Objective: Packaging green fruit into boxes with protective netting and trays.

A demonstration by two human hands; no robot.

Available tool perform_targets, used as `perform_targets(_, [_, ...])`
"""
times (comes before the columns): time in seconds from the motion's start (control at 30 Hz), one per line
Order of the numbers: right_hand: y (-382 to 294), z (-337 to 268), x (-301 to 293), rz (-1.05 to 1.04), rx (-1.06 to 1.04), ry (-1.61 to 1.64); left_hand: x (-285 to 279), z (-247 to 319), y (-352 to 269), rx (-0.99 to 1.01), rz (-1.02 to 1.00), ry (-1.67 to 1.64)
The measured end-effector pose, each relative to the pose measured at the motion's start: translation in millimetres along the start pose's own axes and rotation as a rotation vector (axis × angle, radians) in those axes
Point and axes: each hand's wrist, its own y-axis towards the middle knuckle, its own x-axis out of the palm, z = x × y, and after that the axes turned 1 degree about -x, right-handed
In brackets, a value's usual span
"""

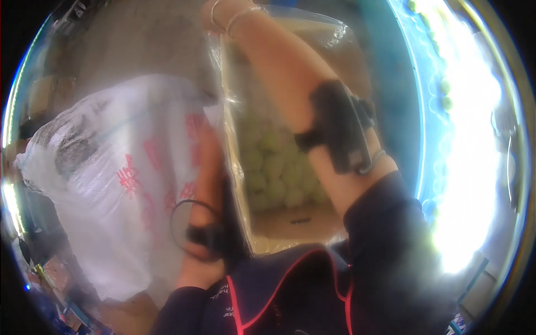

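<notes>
Before me stands a cardboard carton [289, 212] with clear plastic film [234, 167] along its rim. Round green fruit [272, 167] lies inside it, blurred. My right arm crosses over the carton to its far left corner. Only a part of my right hand [209, 19] shows at the top edge of the view, near the film; its fingers are hidden. My left hand [210, 140] is beside the carton's left wall, dark and blurred. A small white piece [213, 114] shows by its far end, and I cannot tell whether it is held.
A large white woven sack [104, 201] with red printing stands close on the left. To the right runs a brightly lit blue-edged conveyor or trough [412, 83] with round green fruit [446, 94] along it. A brown box [52, 94] sits farther off at left.
</notes>
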Motion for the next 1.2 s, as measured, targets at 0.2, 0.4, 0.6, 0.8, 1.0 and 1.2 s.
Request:
perform_targets(0.2, [-5,-12,-2,0.028,-0.081,0.015,-81,71,-72,-0.45,-0.108,0.055])
perform_targets(0.4, [-58,-51,34,0.251,-0.326,-0.186,-124,50,-131,-0.363,0.02,0.083])
perform_targets(0.6, [-195,-98,11,0.44,-0.704,0.486,-136,117,-197,-0.219,-0.034,-0.195])
perform_targets(0.8, [-331,-73,-2,0.487,-0.692,0.838,-120,156,-245,0.249,-0.046,-0.027])
perform_targets(1.0, [-415,-22,10,0.639,-0.244,1.163,-92,175,-279,0.238,-0.418,-0.023])
perform_targets(1.2, [-468,-25,50,0.512,-0.308,1.252,-72,102,-242,-0.086,-0.657,-0.389])
